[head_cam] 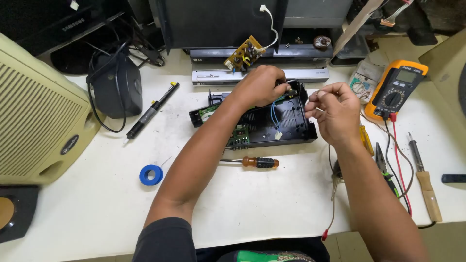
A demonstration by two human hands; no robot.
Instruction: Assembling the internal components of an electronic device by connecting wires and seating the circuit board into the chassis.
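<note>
An opened black electronics case [291, 127] lies in the middle of the white table [252, 204], with green circuit boards and a blue wire [273, 114] inside. My left hand [262, 85] reaches over its far right corner, fingers closed on a small part there. My right hand [335, 109] hovers just right of the case, fingertips pinched on thin wires. A small yellow circuit board [242, 54] stands behind my left hand, with a white cable rising from it.
A screwdriver with an orange and black handle [257, 162] lies in front of the case. Blue tape roll [151, 174], black desoldering pump [151, 111], beige speaker [36, 111] sit left. Orange multimeter [395, 87], pliers [386, 170], wooden-handled tool [426, 179] lie right.
</note>
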